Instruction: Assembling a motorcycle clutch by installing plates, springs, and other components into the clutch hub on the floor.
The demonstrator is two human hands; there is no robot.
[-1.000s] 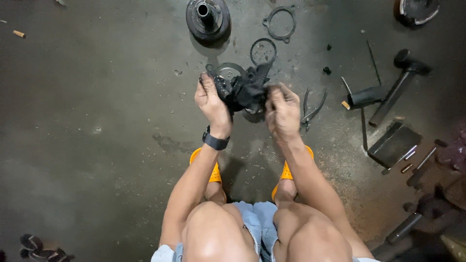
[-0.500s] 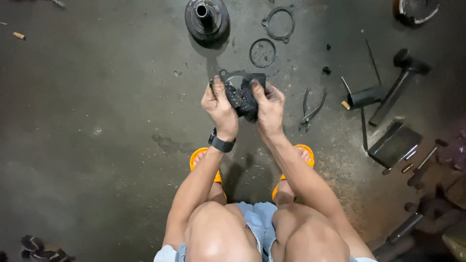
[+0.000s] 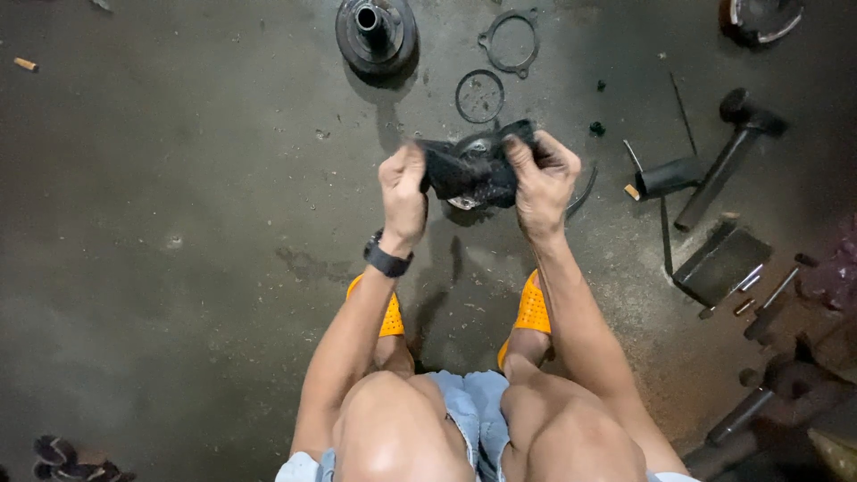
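We look straight down on a person crouched over a stained concrete floor (image 3: 196,223). Both hands are up in front of the knees. The left hand (image 3: 403,198) and the right hand (image 3: 542,178) are each closed on one end of a black rag (image 3: 464,170), stretched between them. The rag is wrapped about a round metal part (image 3: 473,152); only a bit of its rim and a pale underside show, so we cannot tell what kind of part it is. The bundle is held above the floor, just nearer than a thin black ring (image 3: 480,96).

Far from the hands, a heavy black disc with a centre tube (image 3: 376,34) stands on the floor, its far rim cut by the top edge. Right of it lies a flat gasket with lugs (image 3: 510,42). A dark round thing (image 3: 759,16) at the far right corner is mostly cut off.

To the right lie a hammer (image 3: 736,147), a short black cylinder (image 3: 668,177), a thin rod (image 3: 683,100) and a dark flat plate (image 3: 721,263). The tools at the near right edge are in shadow and hard to make out. Pliers (image 3: 582,189) are half hidden behind the right hand.

A black watch (image 3: 386,260) sits on the left wrist. Orange sandals (image 3: 533,308) show between the arms. We make out no packages, labels or signs.
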